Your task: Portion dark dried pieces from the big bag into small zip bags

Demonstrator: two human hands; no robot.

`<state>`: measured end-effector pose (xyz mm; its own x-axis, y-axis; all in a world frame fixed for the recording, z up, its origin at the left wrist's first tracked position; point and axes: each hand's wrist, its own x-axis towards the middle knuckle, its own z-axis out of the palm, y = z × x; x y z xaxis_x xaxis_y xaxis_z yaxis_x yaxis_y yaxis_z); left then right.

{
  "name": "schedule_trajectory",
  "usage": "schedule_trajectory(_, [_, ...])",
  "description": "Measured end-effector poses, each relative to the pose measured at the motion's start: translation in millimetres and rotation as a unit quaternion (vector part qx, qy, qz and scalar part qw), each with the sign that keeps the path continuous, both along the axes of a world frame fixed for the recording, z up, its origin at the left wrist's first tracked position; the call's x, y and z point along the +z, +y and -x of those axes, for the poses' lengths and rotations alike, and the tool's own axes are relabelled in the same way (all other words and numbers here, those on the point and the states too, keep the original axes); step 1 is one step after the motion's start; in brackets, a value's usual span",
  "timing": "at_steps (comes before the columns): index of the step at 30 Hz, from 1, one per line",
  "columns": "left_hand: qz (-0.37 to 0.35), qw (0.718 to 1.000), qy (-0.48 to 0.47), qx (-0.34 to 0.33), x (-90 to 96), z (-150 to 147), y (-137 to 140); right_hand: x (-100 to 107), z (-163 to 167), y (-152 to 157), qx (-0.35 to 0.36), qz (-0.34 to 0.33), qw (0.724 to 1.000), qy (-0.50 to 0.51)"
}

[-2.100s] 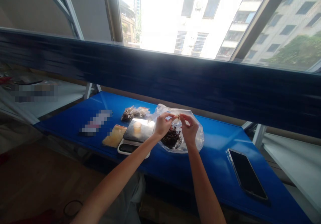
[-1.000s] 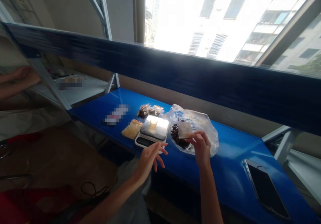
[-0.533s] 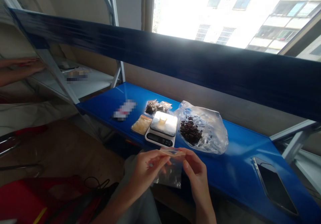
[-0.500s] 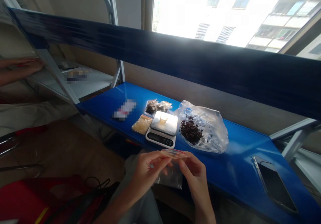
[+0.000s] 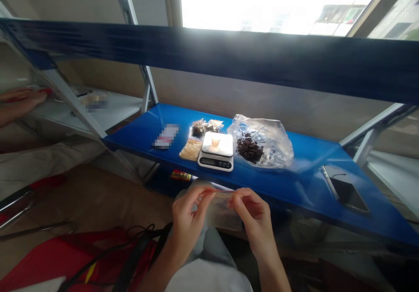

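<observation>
Between my two hands hangs a clear zip bag (image 5: 225,209), held at its top edge above my lap. My left hand (image 5: 191,209) pinches the left corner, and my right hand (image 5: 252,209) pinches the right one. The bag's lips look pressed together. Beyond them on the blue table (image 5: 294,200) stands a white digital scale (image 5: 216,152) with a small cup (image 5: 215,142) on its plate. Right of the scale lies a large open plastic bag (image 5: 275,148) with dark brown pieces (image 5: 249,148) in it. A bag of pale yellowish stuff (image 5: 190,149) lies left of the scale.
Small filled bags (image 5: 206,127) lie behind the scale. A smartphone (image 5: 347,191) lies at the right, and a blurred-out item (image 5: 166,135) at the left. A blue bar (image 5: 209,56) crosses above the table. Another person's hands (image 5: 24,97) are at far left.
The zip bag's mouth was parted and now appears drawn flat between my hands. My hands have moved slightly apart. The view has shifted, so the table sits higher in the picture.
</observation>
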<state>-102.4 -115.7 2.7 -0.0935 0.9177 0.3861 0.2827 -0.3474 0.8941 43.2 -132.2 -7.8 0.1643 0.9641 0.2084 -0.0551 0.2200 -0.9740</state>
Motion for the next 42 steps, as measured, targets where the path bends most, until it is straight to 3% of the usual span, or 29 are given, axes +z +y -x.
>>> schedule_trajectory(12, [-0.085, 0.995, 0.037, 0.036, 12.9, 8, -47, 25, 6, -40, 0.031, -0.092, 0.995, 0.000])
schedule_trajectory(18, [-0.083, 0.996, 0.030, -0.023, 13.1, 11, -41, 18, 1, -35, 0.009, -0.110, 0.994, -0.019])
schedule_trajectory(23, [-0.188, 0.980, 0.047, -0.051, 14.1, 11, -35, 15, 3, -28, 0.015, -0.095, 0.995, -0.012])
schedule_trajectory(26, [-0.225, 0.973, 0.038, -0.034, 11.8, 11, -29, 15, 9, -23, 0.021, -0.086, 0.996, 0.007])
schedule_trajectory(30, [-0.227, 0.973, 0.040, -0.032, 5.1, 14, -18, 10, 16, -15, -0.007, -0.059, 0.998, 0.020])
schedule_trajectory(34, [-0.239, 0.970, 0.041, -0.032, -2.4, 22, -9, 0, 19, -6, 0.039, -0.062, 0.997, -0.014])
schedule_trajectory(42, [-0.165, 0.986, 0.019, -0.029, -20.0, 32, -1, -2, 33, 9, 0.078, -0.032, 0.995, -0.054])
